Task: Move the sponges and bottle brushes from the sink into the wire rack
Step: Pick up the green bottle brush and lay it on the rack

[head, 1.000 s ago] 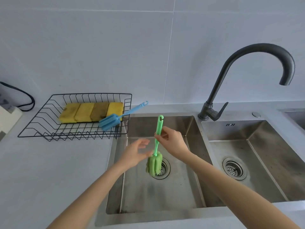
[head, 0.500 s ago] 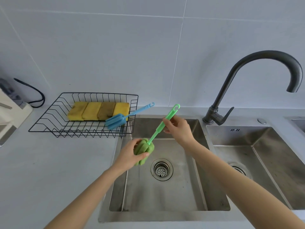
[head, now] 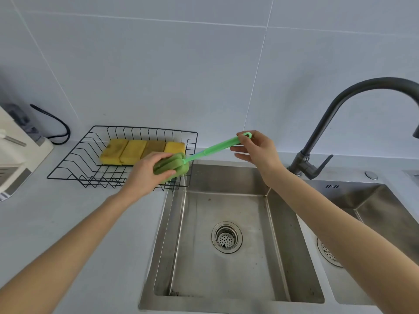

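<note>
Moved: since half a second ago I see the green bottle brush (head: 181, 165) carried from over the basin to the near right corner of the wire rack (head: 68, 164), its foam head now over the rack's right edge.
Left hand (head: 145, 175): wrapped around the foam head, fingers closed on it from the left.
Right hand (head: 256, 150): pinching the loop end of the handle between thumb and forefinger, the other fingers spread loose below.
Handle: runs up and to the right from the left-hand grip, well above the sink (head: 226, 200) rim.
Sponges (head: 142, 149): four in a row at the back of the rack, just behind the left-hand grip.
Blue brush: was plain earlier on the rack's right side; now I catch only a sliver of blue under the green handle, the rest hidden.
Sink: basin shows only the drain, nothing left to fetch as far as I can tell.
Meaning: I judge this the last item, with only the lowering and letting go left.
</note>
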A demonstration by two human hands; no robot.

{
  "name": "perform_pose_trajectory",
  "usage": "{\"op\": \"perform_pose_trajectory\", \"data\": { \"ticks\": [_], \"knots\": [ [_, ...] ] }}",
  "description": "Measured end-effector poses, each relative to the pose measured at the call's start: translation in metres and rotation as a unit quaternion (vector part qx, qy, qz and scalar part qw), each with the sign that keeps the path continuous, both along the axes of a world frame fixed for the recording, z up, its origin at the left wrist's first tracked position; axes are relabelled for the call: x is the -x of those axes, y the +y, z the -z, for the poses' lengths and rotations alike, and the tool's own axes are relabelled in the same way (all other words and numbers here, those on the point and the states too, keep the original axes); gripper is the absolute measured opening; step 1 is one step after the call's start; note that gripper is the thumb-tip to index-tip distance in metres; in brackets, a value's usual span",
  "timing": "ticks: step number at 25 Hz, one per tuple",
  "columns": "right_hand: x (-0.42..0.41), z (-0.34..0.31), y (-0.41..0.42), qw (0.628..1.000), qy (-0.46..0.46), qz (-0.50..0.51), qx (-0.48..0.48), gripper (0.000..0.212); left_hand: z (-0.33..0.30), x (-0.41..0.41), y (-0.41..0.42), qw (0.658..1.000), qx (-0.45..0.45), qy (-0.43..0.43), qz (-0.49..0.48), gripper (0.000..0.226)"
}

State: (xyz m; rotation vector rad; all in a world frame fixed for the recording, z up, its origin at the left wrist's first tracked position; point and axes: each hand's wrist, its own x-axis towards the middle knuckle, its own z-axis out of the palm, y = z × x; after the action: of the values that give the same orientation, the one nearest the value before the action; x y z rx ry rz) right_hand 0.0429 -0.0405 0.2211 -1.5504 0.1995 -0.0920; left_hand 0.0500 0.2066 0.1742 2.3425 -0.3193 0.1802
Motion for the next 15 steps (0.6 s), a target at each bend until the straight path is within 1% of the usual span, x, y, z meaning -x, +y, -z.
{"op": "perform_pose_trajectory", "data": {
  "ticks": [4, 7, 9, 15],
  "knots": [
    [-0.018, 0.006, 0.009, 0.999, 0.009, -0.023, 0.047, 0.012, 0.004, -0.022, 0.015, 0.999, -0.042, 0.024, -0.010, 0.047],
    [-0.033, 0.014, 0.015, 0.998, 0.020, -0.024, 0.058, 0.012, 0.011, -0.039, 0.020, 0.997, -0.058, 0.044, -0.008, 0.047],
    [-0.043, 0.023, 0.016, 0.997, 0.038, -0.021, 0.063, 0.014, 0.019, -0.048, 0.023, 0.996, -0.064, 0.062, -0.007, 0.047],
    [-0.068, 0.061, 0.022, 0.988, 0.089, -0.031, 0.120, 0.021, 0.042, -0.061, 0.033, 0.989, -0.099, 0.109, 0.001, 0.045]
  ]
}}
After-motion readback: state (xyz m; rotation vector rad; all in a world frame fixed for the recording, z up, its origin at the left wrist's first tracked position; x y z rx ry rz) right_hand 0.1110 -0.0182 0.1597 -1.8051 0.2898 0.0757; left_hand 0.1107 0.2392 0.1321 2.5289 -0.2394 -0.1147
